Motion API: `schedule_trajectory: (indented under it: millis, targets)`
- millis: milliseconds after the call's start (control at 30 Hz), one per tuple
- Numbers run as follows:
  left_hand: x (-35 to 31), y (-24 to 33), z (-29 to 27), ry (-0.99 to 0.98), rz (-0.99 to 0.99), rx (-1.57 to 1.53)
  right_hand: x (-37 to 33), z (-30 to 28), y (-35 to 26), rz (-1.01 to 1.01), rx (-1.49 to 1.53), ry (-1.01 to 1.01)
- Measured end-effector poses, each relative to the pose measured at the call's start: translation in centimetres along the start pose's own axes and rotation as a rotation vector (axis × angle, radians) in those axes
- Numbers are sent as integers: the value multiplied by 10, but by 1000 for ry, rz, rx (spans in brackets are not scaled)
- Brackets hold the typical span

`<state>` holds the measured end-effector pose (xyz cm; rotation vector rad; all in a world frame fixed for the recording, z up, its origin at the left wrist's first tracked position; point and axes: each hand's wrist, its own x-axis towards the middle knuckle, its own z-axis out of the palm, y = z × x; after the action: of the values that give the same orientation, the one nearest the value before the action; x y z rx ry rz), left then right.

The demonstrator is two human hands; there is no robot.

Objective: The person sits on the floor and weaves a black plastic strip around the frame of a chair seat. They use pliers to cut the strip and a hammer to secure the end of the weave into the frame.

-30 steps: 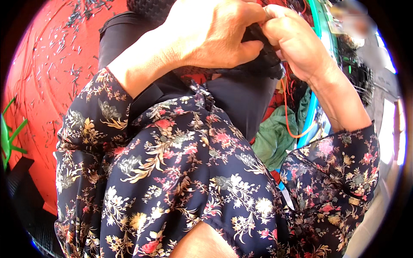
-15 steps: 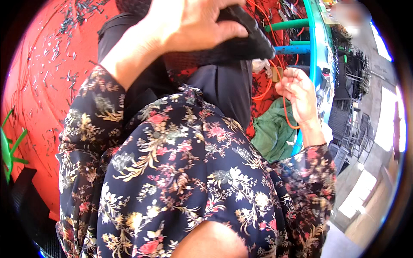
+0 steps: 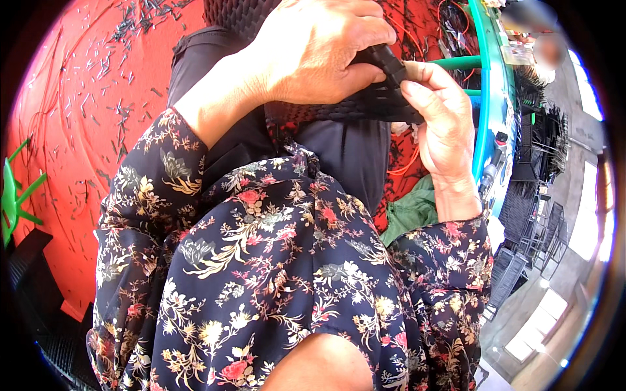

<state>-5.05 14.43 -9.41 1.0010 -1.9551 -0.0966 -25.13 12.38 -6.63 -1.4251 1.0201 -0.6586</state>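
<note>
A black woven piece (image 3: 352,112) with a scale-like weave lies across my thighs, over black trousers. From the left, my left hand (image 3: 319,55) is closed over its upper edge, thumb and fingers gripping the rim. At the right end of that rim, my right hand (image 3: 443,117) is pinched, thumb against forefinger, touching the edge close to my left fingertips. Any loose strip between the right fingertips is too small to make out. Part of the weave is hidden under my left hand.
A red sheet (image 3: 72,163) strewn with short black scraps (image 3: 134,26) covers the ground at left. Right of my knees are orange cord (image 3: 407,166), green cloth (image 3: 411,212) and a curved blue-green frame (image 3: 486,130). A green plastic object (image 3: 12,202) stands far left; black woven furniture (image 3: 515,208) stands right.
My right hand has moved up and left, from beside the orange cord to the woven piece's edge. My left hand has shifted slightly right and down with the piece.
</note>
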Motion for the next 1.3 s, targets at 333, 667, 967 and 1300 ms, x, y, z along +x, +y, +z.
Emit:
schedule_trajectory:
  millis: [333,667,967,1300]
  targets:
    - [-9,-7,14,66,79,35,9,-10,-14,93,153,-156]
    - [-10,-6,18,72,62,29,35,-20,-7,259,-92,-341]
    - [-6,-2,13,-88,53,74,22,-27,0,196,-127,-279]
    - [0,-14,16,2,143,25,7,-23,-7,164,79,-256]
